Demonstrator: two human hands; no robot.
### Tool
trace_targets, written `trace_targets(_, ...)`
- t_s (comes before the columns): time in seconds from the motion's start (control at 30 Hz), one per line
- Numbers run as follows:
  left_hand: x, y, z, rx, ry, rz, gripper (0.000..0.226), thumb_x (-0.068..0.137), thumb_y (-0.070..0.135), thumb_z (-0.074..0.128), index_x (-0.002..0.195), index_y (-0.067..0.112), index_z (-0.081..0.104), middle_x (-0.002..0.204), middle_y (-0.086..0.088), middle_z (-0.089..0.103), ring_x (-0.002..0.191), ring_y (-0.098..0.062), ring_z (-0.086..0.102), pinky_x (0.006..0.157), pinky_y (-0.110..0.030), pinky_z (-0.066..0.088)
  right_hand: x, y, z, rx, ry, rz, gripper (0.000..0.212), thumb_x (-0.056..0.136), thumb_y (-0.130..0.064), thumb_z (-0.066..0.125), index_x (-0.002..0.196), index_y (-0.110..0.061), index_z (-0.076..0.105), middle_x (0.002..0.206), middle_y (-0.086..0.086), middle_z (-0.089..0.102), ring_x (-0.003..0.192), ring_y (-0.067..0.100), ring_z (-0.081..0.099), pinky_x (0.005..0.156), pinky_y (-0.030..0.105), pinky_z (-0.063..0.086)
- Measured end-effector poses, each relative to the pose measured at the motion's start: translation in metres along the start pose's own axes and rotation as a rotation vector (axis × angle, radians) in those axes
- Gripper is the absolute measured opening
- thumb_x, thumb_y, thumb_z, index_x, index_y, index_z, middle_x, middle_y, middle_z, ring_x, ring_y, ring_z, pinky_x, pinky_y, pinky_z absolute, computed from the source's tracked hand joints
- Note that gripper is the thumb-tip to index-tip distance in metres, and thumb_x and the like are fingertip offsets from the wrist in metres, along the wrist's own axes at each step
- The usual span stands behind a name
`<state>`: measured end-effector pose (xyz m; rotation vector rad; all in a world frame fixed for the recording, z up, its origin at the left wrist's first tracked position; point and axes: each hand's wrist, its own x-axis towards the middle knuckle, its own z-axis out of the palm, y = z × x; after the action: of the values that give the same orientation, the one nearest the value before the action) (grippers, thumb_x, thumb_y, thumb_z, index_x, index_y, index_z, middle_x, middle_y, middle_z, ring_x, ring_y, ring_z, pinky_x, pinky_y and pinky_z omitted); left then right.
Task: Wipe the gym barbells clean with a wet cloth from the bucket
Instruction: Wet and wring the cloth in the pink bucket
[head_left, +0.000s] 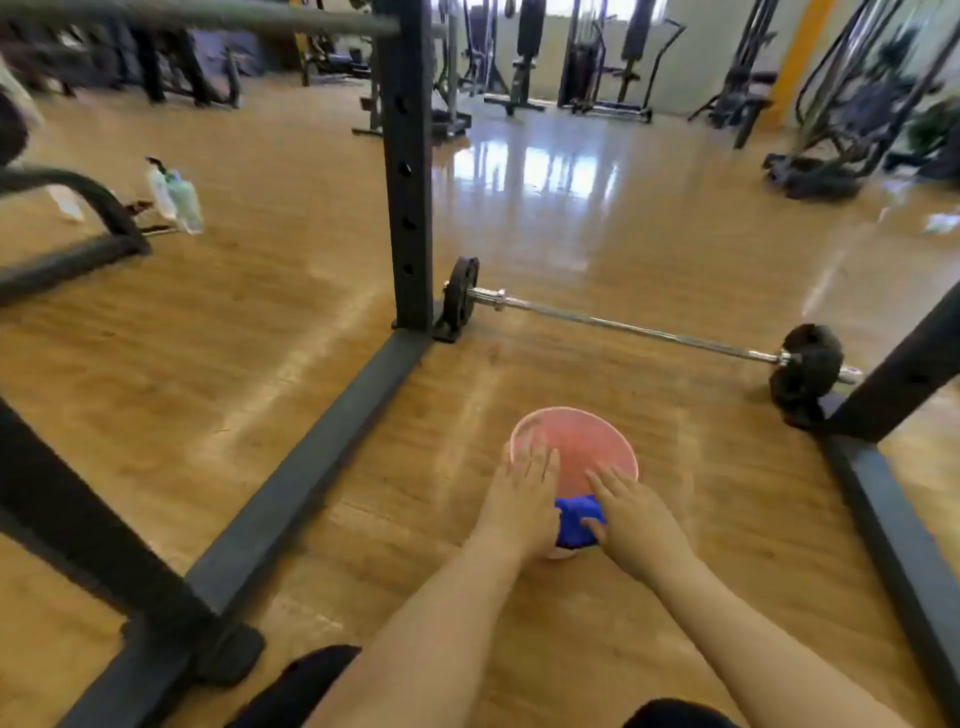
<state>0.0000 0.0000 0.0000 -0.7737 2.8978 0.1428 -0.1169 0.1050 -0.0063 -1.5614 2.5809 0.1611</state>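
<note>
A pink bucket (587, 431) stands on the wooden floor straight in front of me. A blue cloth (575, 519) hangs over its near rim, between my two hands. My left hand (524, 493) lies over the rim's left side with its fingers straight, its palm beside the cloth. The right hand (631, 514) has straight fingers over the rim, and its thumb presses the cloth's right side. A chrome barbell (639, 328) with black plates at both ends lies on the floor just beyond the bucket.
A black rack upright (410, 171) and its floor beam (311, 478) run along my left. Another rack beam (893, 525) lies on the right. Spray bottles (174, 195) stand on the floor far left. Gym machines line the back wall.
</note>
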Motion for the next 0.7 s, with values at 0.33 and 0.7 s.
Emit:
trace_targets(0.33,0.055,0.032,0.010,0.282,-0.019,0.174,0.071,0.099,0.044,0.029,0.151,0.008,-0.005,0.159,-0.009,-0.010,0.145,-0.024,-0.012,0.118,-0.044,-0.005,-0.004,0.075,0.023,0.011,0.004,0.140,0.070,0.099,-0.045,0.037,0.153,-0.015,0.005,0.160,0.003,0.002,0.147,0.020,0.001,0.116,0.040,0.012)
trace_targets(0.7,0.113,0.007,0.075,0.243,-0.044,0.412,0.089,0.092,0.061,0.037,0.151,0.011,-0.007,0.158,-0.006,-0.014,0.145,-0.021,-0.015,0.115,-0.040,-0.012,0.097,0.085,0.082,0.101,0.006,0.283,0.066,0.102,-0.044,0.025,0.152,-0.011,-0.002,0.160,0.006,-0.006,0.147,0.022,-0.007,0.117,0.043,0.004)
